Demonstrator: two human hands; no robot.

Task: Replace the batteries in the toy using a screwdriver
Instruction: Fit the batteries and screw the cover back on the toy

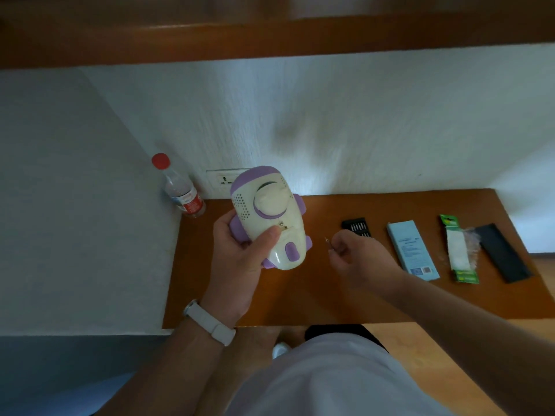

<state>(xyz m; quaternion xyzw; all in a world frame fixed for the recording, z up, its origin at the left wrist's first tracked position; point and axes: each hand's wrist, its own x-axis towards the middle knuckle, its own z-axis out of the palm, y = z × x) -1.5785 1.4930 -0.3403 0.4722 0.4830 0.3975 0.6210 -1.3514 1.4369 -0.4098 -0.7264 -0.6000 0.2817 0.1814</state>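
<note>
Head view shows the left hand (237, 259) curled round the toy (270, 211), which is held above the table (300, 295) with its underside toward the camera. The thumb lies just beside the screw (281, 224) of the battery cover. The right hand (354, 253) is closed in a pinch on a thin screwdriver (327, 242) (only its tip shows), near the toy but apart from it. Further right on the table lie the bit set (357, 227), a box (413, 250), the batteries (458, 250) and a lid (504, 253).

As I judge, the thin tip may slip off the small screw if the toy tilts in the one-hand grip. It could then scratch the plastic or prick the thumb. A loosened screw could also drop and roll off the table.
</note>
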